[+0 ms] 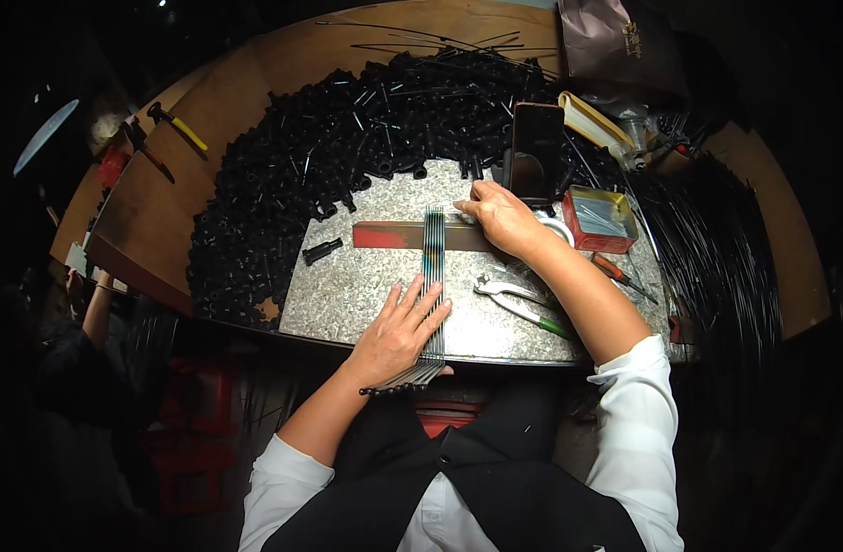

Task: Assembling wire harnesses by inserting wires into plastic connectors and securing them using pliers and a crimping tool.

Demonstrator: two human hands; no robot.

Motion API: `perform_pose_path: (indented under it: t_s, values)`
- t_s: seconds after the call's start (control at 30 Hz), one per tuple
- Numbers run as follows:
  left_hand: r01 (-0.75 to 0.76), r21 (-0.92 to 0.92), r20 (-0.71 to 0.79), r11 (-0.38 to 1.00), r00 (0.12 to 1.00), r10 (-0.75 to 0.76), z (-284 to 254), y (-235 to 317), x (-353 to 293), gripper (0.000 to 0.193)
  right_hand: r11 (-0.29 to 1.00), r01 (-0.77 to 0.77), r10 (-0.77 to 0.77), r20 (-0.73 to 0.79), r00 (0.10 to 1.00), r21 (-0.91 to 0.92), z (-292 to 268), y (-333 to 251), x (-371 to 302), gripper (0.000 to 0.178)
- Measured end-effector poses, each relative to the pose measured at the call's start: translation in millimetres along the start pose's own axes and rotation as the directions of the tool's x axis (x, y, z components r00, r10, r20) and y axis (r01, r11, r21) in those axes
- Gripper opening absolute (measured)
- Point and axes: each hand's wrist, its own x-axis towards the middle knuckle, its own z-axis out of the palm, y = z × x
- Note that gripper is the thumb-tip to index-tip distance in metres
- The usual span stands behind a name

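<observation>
A row of thin metal rods [433, 317] lies side by side, pointing away from me, with bent, black-tipped near ends past the table edge. My left hand [394, 339] lies over them, fingers stretched across the rods and a thumb tip showing on their other side. Under their far part runs a dark rectangular bar [385, 235] with a red-stained left end. My right hand [502, 219] is over the bar, just right of the rods' far ends. Its fingers are bent together; what they hold is hidden. Pliers with a green handle [523, 304] lie near my right forearm.
A large heap of black tubular parts [348, 129] curves around the grey speckled tabletop [348, 294]. One black part [323, 251] lies alone. At right are a phone [535, 152], red tin [601, 219], screwdriver [615, 271] and many dark rods [716, 239]. Yellow-handled pincers [178, 124] hang at left.
</observation>
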Motion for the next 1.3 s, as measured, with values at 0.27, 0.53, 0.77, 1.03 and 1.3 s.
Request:
perform_pose_path:
  t_s: [0.27,0.53,0.77,1.03,1.3]
  values:
    - [-0.001,0.008,0.002,1.000,1.000,0.001,-2.1,-0.1,0.3,0.083,1.000,0.019,-0.019,-0.037,0.999,-0.003,4.4,-5.9,8.4,0.034]
    - [0.020,-0.025,0.003,1.000,1.000,-0.019,-0.2,-0.9,-1.2,0.075,0.992,-0.004,0.009,-0.040,0.999,0.123,1.9,-15.0,13.9,0.037]
    - [0.040,-0.048,0.031,0.998,0.999,-0.038,-0.3,-3.3,-5.1,0.056,0.986,-0.164,0.152,-0.211,0.966,-0.042,-68.8,15.8,-29.0,0.026]
    - [0.000,-0.105,0.032,0.994,0.999,0.004,-8.5,-3.1,-4.1,0.070,0.727,-0.517,0.637,0.162,0.754,-0.452,-94.4,99.7,-96.7,0.015]
    - [-0.102,-0.847,-0.121,0.522,0.993,-0.002,-81.6,6.5,6.5,0.095,0.798,-0.522,0.542,-0.020,0.840,-0.301,-110.9,82.8,-107.0,0.012]
